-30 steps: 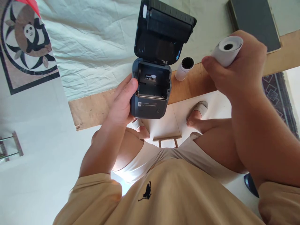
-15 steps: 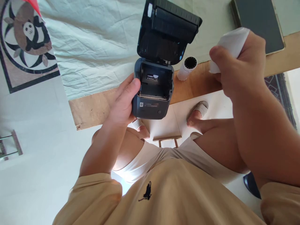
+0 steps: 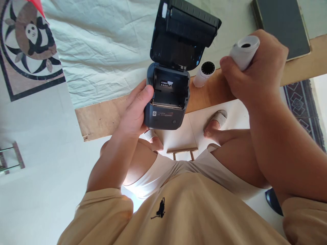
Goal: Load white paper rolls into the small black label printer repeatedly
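Note:
My left hand [image 3: 134,112] grips the left side of a small dark grey printer [image 3: 167,98] at the table's near edge. Its lid [image 3: 182,34] stands open, and the paper bay under it holds no roll. My right hand [image 3: 255,73] is raised to the right of the printer and is closed around a white paper roll [image 3: 244,51], hollow core end pointing up. A second white roll [image 3: 203,73] lies on the wooden table [image 3: 102,117] just right of the printer, between it and my right hand.
A pale wrinkled cloth [image 3: 102,51] covers most of the table. A dark tablet [image 3: 281,23] lies at the far right. A panda-patterned mat [image 3: 28,44] sits at the far left. Below the table edge are my knees, sandalled feet and white floor tiles.
My right hand turned the paper roll in its grip, so the hollow core end faces up again. The printer and my left hand stayed almost where they were.

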Available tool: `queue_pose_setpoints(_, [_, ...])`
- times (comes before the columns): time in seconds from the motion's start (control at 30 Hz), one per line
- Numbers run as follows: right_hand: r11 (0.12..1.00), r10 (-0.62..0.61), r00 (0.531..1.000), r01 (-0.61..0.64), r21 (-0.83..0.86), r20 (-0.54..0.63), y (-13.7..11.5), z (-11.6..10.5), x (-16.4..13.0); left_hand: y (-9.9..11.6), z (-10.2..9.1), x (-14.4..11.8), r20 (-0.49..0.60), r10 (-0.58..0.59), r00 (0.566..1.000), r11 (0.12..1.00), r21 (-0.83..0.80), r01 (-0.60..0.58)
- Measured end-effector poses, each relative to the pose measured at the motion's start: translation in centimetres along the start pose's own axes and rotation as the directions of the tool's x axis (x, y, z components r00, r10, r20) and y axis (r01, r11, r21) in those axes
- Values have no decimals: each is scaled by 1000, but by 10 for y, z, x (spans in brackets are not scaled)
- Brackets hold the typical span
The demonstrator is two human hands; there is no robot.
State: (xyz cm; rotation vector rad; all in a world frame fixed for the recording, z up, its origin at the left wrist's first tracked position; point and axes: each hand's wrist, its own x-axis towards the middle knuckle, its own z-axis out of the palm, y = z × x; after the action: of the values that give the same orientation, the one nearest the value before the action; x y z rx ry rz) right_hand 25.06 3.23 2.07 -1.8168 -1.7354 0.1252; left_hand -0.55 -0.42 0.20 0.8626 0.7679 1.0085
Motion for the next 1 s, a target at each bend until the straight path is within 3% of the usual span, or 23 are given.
queue_pose_setpoints(0.2, [991,-16,999,20,-136,29,4,-3,6,-1,0,0,-8,22,1000,1000,-8,-22])
queue_pose_setpoints(0.37, [989,64,987,-43,-144,145,3,-2,4,-1,-1,0,-4,3,1000,1000,-17,-3])
queue_pose_setpoints(0.47, [996,-76,993,80,-39,94,7,-1,2,1,1,0,-13,-4,1000,1000,-23,4])
queue_pose_setpoints(0.6, [936,-351,936,350,39,21,10,-1,-2,2,3,-1,-28,-2,1000,1000,-25,2])
queue_pose_setpoints(0.77, [958,-257,957,271,-91,135,9,0,-2,5,5,-3,-32,-59,998,998,1,59])
queue_pose_setpoints(0.87, [926,-369,929,371,-70,42,11,-3,-2,5,5,-2,-40,-41,998,999,3,41])
queue_pose_setpoints(1.0, [860,-510,828,496,-116,-234,6,-11,-9,1,3,0,-15,3,1000,1000,-6,-3])
